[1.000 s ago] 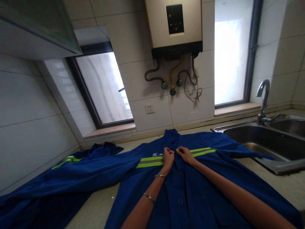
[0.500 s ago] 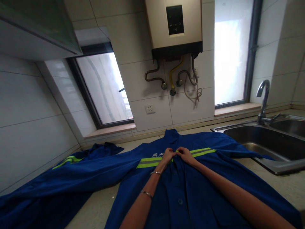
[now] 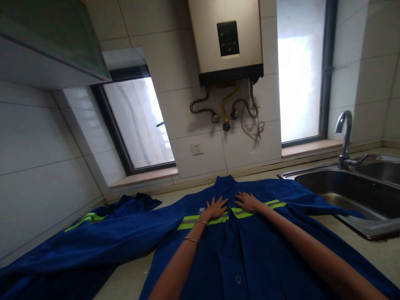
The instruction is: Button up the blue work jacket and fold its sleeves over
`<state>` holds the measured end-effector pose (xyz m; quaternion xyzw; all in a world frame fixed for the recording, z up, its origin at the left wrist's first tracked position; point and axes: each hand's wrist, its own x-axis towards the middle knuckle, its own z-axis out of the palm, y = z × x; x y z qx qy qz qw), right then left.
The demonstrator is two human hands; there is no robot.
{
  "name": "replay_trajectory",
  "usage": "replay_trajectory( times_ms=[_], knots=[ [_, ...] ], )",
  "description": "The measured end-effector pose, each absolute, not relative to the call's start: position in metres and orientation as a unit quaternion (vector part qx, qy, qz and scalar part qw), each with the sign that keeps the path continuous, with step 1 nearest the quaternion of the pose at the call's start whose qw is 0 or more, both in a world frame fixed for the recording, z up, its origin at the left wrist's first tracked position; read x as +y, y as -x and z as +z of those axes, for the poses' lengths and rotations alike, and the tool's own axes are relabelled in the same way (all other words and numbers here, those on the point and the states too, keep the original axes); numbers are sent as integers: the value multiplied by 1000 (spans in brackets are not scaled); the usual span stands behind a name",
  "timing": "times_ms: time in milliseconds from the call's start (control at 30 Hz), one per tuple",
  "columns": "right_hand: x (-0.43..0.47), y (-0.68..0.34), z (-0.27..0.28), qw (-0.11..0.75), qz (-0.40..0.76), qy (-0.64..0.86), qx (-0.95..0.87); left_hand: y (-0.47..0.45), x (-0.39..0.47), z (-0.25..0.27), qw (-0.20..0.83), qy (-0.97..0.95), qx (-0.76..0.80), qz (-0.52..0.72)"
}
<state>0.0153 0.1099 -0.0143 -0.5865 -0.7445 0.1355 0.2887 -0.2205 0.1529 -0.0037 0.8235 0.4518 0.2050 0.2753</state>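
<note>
Resting palm-down on one blue jacket (image 3: pixel 206 266): left hand (image 3: pixel 215 209) and right hand (image 3: pixel 249 202), two total, fingers apart, laid flat. Jacket lies across one counter (image 3: pixel 133 268), beside one two-basin sink (image 3: pixel 375 228). Also: two bracelets (image 3: pixel 191 239), left arm; one faucet (image 3: pixel 346 137); two windows (image 3: pixel 137 121).

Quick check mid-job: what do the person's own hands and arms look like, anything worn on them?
Both hands are gloveless. Above the left hand sit two thin, silvery bracelets, set apart along the forearm. Above the right hand, no bracelet shows. No sleeve covers either arm where visible.
</note>
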Motion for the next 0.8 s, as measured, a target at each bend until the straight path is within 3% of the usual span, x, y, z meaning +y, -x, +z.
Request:
replay_trajectory(
  times_ms=[200, 333, 400, 600, 800],
  knots=[
    [114, -15, -25, 214, 106, 618, -749, 210, 158, -4, 163, -849, 491, 110],
    [104, -14, -10, 217, 82, 642, -731, 207, 135, 3, -2, -846, 522, 106],
    [90, -7, 1, 233, 67, 651, -719, 209, 120, 9, -31, -843, 523, 123],
    [11, 41, 15, 244, 82, 608, -751, 219, 75, 25, 38, -846, 517, 130],
    [-28, 52, 10, 254, 181, 578, -754, 227, 36, 33, 202, -881, 424, 67]
  ],
)
